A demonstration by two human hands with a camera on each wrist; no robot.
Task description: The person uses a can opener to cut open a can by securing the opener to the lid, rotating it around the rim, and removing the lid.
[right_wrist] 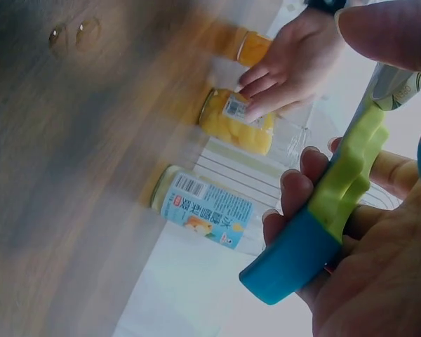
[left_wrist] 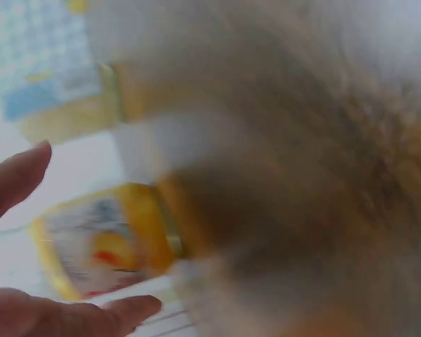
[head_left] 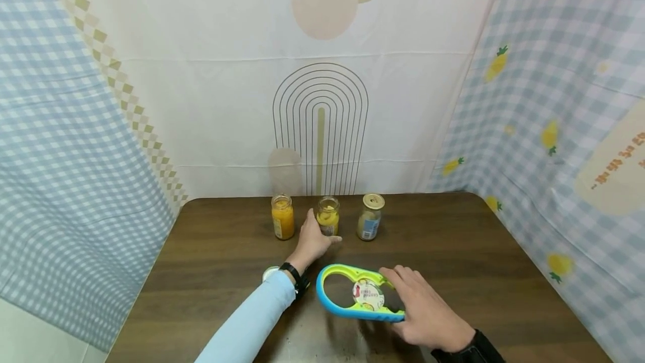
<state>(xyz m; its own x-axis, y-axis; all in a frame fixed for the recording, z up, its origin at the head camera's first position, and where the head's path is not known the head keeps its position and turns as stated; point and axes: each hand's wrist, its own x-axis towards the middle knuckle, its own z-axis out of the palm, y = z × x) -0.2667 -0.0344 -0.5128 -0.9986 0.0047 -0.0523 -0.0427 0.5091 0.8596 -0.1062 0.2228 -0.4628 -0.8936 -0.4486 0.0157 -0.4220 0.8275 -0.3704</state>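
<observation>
The table is running out to curtained walls behind and on both sides, and three jars are standing in a row close to its far edge, leaving a wide stretch of bare wood between them and the near edge.

The left hand is reaching to the middle jar, fingers loosely spread and touching its side; whether they are closing round it, I cannot tell, as the left wrist view is blurred. The left jar is standing just beside the hand, and the right jar, with its gold lid on, is sitting near on the other side.

The right hand is gripping the opener, fingers curled over its narrow end, above the open near part of the table. The opener's long axis is lying roughly left to right, wide loop pointing left, with a round lid sitting in its smaller opening.
</observation>
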